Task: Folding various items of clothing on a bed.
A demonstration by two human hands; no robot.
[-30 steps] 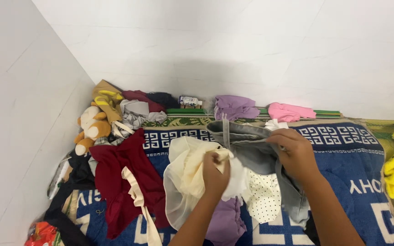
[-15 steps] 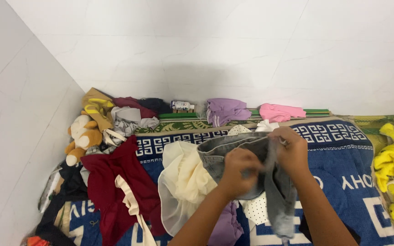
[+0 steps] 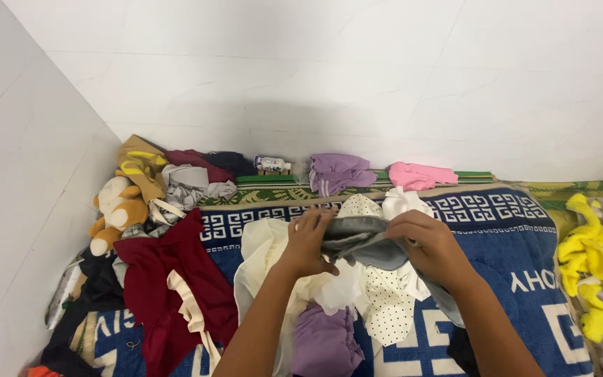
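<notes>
Since half a second back the left hand point(image 3: 308, 241) has slid leftward off the middle of the grey garment point(image 3: 364, 241), now stretched flat between both hands. Left grip clenched on its left edge, right hand point(image 3: 427, 244) pinching the right edge. The garment hangs just above the cream fabric point(image 3: 273, 265) and dotted white cloth point(image 3: 389, 307) on the blue patterned mat point(image 3: 539, 279). Looks soft, floppy, fairly thick; best held at the hem corners. Both forearms reach forward, wrists bent down.
</notes>
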